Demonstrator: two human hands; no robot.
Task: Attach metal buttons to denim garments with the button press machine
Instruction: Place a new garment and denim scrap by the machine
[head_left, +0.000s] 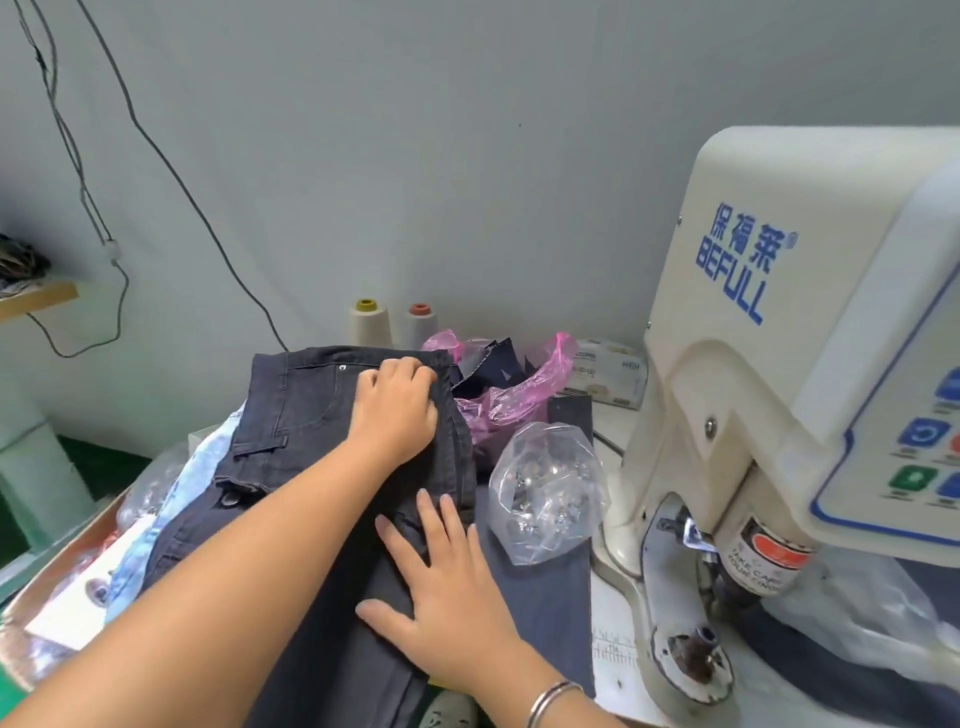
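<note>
A pair of dark denim jeans (306, 415) lies on top of a garment pile left of the cream button press machine (779, 322). My left hand (397, 410) reaches to the far waistband and its fingers curl over the band's edge, gripping it. Nearer me, my right hand (447, 582) lies flat with spread fingers, pressing on the denim. A metal button (228, 499) shows on a garment in the pile. The press's lower die (693, 652) sits bare at the right, apart from both hands. A clear bag of metal buttons (545, 493) stands between jeans and machine.
A pink plastic bag (519, 384) with dark denim scraps lies behind the jeans. Two thread cones (370, 322) and a tissue pack (610, 371) stand by the wall. Light blue denim (187, 488) sticks out under the pile at left. Crumpled clear plastic (857, 613) lies under the machine head.
</note>
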